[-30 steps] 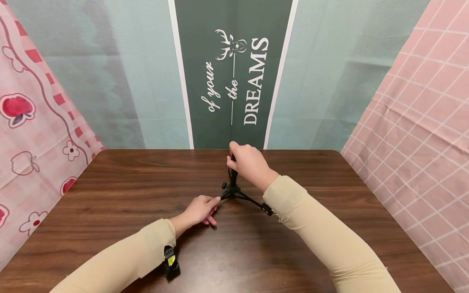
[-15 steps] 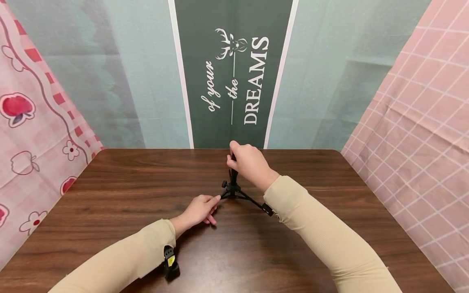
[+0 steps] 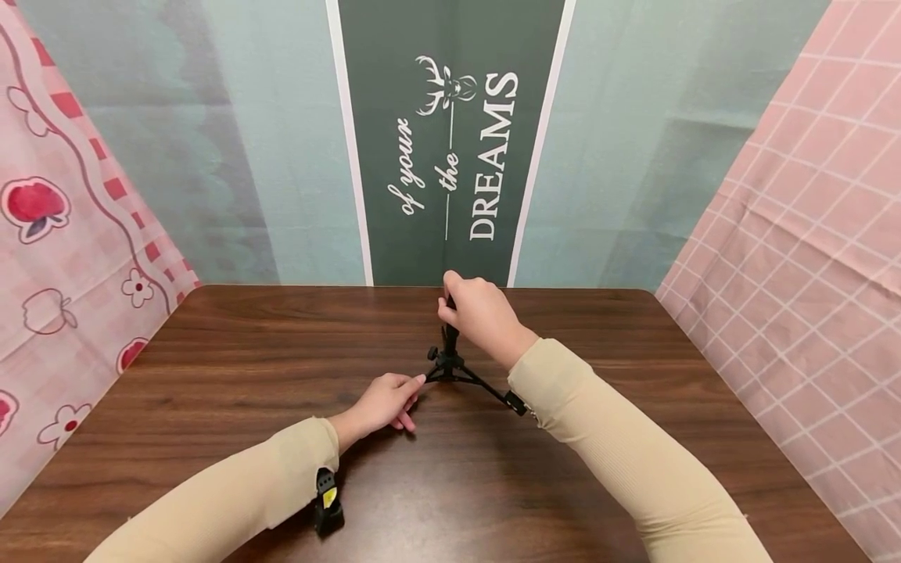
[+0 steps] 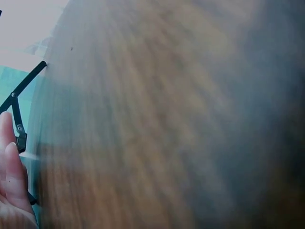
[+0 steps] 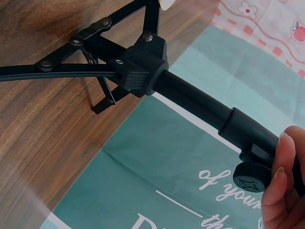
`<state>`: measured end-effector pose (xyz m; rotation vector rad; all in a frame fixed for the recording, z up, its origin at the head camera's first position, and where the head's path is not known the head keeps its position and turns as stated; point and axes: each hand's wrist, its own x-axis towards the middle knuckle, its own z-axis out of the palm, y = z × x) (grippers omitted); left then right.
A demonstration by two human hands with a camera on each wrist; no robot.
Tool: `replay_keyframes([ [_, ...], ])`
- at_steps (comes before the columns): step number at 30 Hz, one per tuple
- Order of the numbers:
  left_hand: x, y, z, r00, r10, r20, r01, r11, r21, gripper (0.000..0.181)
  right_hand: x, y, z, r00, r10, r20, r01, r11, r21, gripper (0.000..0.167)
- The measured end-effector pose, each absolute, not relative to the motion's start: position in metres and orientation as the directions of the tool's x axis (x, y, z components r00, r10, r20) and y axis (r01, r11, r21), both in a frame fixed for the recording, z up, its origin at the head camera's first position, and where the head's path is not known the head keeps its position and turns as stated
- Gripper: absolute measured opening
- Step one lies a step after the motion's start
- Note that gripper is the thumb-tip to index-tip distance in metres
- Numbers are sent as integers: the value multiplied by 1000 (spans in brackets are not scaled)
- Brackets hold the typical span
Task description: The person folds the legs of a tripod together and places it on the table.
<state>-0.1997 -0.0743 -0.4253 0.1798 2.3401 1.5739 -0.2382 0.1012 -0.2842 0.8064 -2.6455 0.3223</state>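
Observation:
A small black tripod (image 3: 448, 364) stands on the wooden table with its legs spread and its centre tube upright. My left hand (image 3: 383, 401) pinches one leg near the hub between thumb and fingers. In the left wrist view, a folding leg brace (image 4: 17, 106) shows beside that hand's fingers (image 4: 14, 174). My right hand (image 3: 486, 314) grips the upper tube from above, covering its top. Close by its fingers (image 5: 282, 183) in the right wrist view is a round knob (image 5: 251, 177) on the thicker sleeve. The hub (image 5: 143, 67) and hinged braces appear there too.
The dark wooden table (image 3: 211, 352) ends at a back edge against a green curtain (image 3: 303, 195) with white lettering. Patterned pink cloths hang on the left (image 3: 77, 258) and right (image 3: 795, 234). A black strapped device (image 3: 328, 504) sits at the left sleeve.

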Motion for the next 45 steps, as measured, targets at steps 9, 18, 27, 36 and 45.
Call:
replay_keyframes([
  [9,-199,-73,-423,-941,285,-185,-72,365,928,45,-238,103,-283,-772,-495,398,-579,806,-122,13],
  [18,-198,-74,-424,-934,306,-185,-65,362,930,46,-237,103,-283,-778,-495,387,-578,805,-133,14],
  [27,-195,-74,-424,-938,301,-170,-59,346,936,48,-236,102,-283,-781,-490,388,-571,811,-126,11],
  [36,-191,-76,-420,-932,315,-179,-68,331,941,48,-234,100,-285,-776,-492,394,-575,809,-123,12],
  [45,-199,-80,-420,-892,386,-234,-129,280,951,49,-233,100,-285,-757,-489,433,-584,804,-114,13],
])
